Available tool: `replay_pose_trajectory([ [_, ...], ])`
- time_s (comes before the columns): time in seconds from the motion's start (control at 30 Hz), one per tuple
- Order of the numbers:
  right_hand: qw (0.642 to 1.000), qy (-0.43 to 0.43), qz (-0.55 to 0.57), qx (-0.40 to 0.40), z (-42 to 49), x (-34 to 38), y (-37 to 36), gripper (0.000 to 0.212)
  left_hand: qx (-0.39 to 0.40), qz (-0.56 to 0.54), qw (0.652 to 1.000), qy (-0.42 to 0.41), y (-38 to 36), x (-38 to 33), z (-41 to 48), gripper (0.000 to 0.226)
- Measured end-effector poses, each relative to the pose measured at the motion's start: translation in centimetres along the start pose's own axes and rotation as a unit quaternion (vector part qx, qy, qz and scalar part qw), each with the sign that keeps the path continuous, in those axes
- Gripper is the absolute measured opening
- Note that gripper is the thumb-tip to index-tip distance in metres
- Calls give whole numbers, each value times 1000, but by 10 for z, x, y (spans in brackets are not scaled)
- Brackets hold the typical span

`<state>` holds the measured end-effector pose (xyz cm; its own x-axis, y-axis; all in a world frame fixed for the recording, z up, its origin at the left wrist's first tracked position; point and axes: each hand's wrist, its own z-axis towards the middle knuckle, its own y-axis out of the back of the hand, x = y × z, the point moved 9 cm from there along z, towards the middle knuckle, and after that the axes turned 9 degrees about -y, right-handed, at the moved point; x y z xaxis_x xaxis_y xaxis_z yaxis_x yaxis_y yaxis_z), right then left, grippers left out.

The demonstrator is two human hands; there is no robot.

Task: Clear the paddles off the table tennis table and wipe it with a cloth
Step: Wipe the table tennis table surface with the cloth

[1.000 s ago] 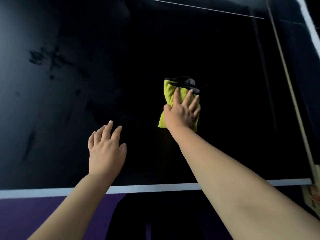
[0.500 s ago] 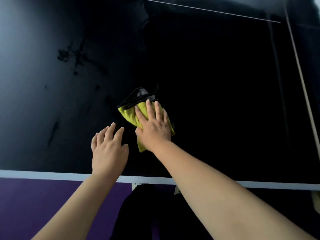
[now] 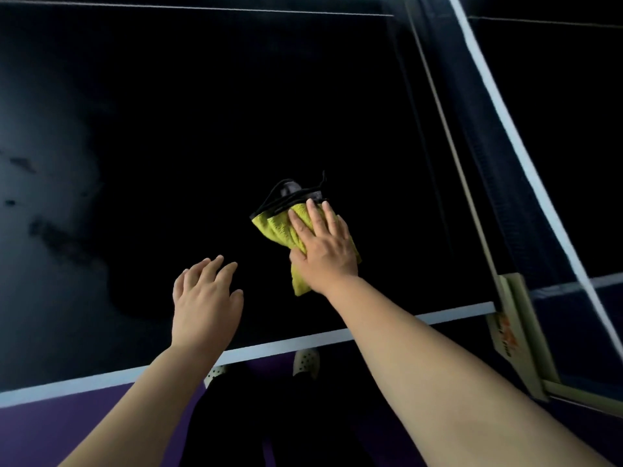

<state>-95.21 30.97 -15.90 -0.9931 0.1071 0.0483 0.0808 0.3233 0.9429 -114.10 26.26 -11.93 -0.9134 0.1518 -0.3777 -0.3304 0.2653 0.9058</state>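
Pressing fingers: I see my right hand (image 3: 323, 251) flat on the yellow cloth (image 3: 276, 230), fingers (image 3: 312, 214) spread and extended, pinning it to the tabletop (image 3: 168, 129) rather than curled round it.
Left hand: my left hand (image 3: 205, 301) is near the cloth, fingers loosely apart, holding nothing; I cannot tell whether it touches the surface.
Cloth: folded, black-trimmed at its far end, lying in the near right part of the dark surface.
Edges: the white near edge line (image 3: 286, 342) passes under both forearms; the net (image 3: 499, 136) and its clamp post (image 3: 519, 332) bound the right side.
Open room: wide bare surface lies left of and beyond the cloth.
Hard to make out: dull smudges (image 3: 57, 237) at far left, nature unclear; the surface is very dark.
Below: pale perforated shoes (image 3: 306, 362) and purple floor (image 3: 50, 429) under the edge.
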Motion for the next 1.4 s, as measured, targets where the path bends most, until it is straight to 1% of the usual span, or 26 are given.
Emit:
replay_pose_trajectory([
  [0.2, 994, -98, 41, -8, 11, -149, 14, 65, 9, -18, 998, -61, -41, -91, 18, 44],
  [0.3, 988, -135, 69, -10, 11, -202, 20, 65, 16, -7, 996, -90, -56, -122, 23, 51],
  [0.37, 984, -162, 79, -10, 9, -231, 21, 65, 21, 0, 994, -104, -63, -137, 24, 52],
  [0.5, 971, -222, 87, -20, -6, -272, 19, 66, 25, 2, 992, -121, -69, -151, 20, 51],
  [0.67, 949, -296, 104, -30, -39, -276, 12, 66, 17, -11, 993, -116, -67, -127, 4, 49],
  [0.83, 918, -378, 116, -30, -73, -236, -6, 67, -3, -25, 995, -92, -55, -74, -16, 46],
  [0.97, 914, -390, 105, -27, -81, -164, -17, 68, -15, -24, 997, -78, -37, -17, -37, 46],
  [1.17, 937, -336, 82, -35, -67, -25, -21, 69, -32, -29, 999, -15, 2, 91, -81, 46],
  [1.23, 950, -302, 68, -40, -60, 27, -22, 70, -39, -27, 999, 9, 13, 126, -95, 41],
  [1.4, 980, -194, 34, -37, -44, 155, -27, 70, -54, -28, 996, 60, 37, 196, -130, 42],
])
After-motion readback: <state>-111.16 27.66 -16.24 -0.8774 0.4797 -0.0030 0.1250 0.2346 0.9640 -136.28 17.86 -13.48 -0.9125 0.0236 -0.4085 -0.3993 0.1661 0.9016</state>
